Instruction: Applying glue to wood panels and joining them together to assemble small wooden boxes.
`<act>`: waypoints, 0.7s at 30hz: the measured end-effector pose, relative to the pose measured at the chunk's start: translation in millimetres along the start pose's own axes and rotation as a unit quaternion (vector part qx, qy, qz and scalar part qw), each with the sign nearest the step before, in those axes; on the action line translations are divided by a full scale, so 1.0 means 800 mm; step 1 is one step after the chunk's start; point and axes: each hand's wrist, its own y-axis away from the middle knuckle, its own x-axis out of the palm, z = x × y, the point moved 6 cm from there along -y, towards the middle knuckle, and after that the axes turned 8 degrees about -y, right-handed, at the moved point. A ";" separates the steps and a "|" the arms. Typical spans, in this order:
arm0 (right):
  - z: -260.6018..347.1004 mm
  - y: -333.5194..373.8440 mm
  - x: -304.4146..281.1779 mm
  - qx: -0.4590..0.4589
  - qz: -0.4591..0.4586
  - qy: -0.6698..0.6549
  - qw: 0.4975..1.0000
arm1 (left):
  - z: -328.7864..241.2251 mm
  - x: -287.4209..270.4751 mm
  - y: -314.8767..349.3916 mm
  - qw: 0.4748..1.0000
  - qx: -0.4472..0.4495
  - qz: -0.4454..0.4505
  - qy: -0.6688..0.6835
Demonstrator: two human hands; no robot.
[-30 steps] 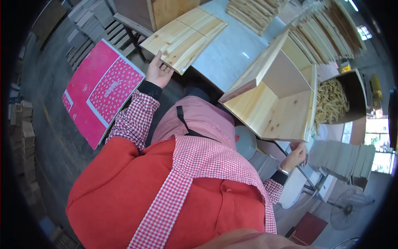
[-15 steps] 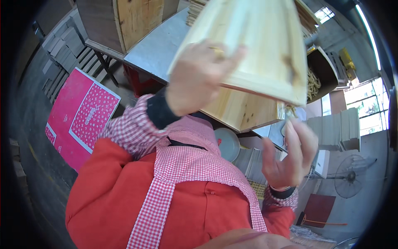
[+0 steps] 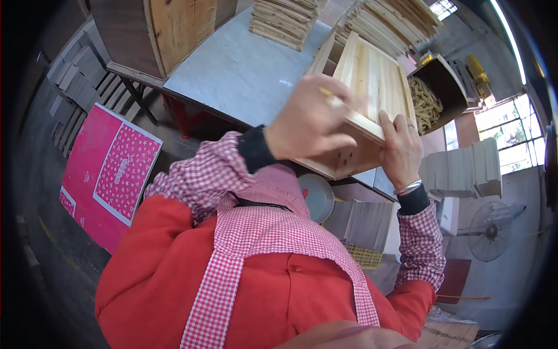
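A pale wooden panel (image 3: 372,75) lies slanted on top of an open wooden box (image 3: 346,158) at the near edge of the table. My right hand (image 3: 402,148) grips the panel's near right corner, its fingers bent over the top edge. At the near left corner is my left hand (image 3: 311,119), with a ring on one finger. Its thumb sticks out, while the fingertips are smeared by motion, so their hold on the panel is unclear.
Stacked thin wooden boards (image 3: 285,23) and more boards (image 3: 395,23) stand on the grey-white table (image 3: 232,70). A dark bin of pale, curled strips (image 3: 427,104) is at the right. A pink board (image 3: 110,168) leans at left; a standing fan (image 3: 490,231) is at far right.
The panel has come down from a raised, tilted position onto the box. My right hand has moved up to its corner, and my left hand has shifted right.
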 end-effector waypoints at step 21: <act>0.012 -0.010 0.034 -0.029 -0.057 -0.063 0.996 | 0.098 0.050 0.081 0.864 -0.263 0.099 0.419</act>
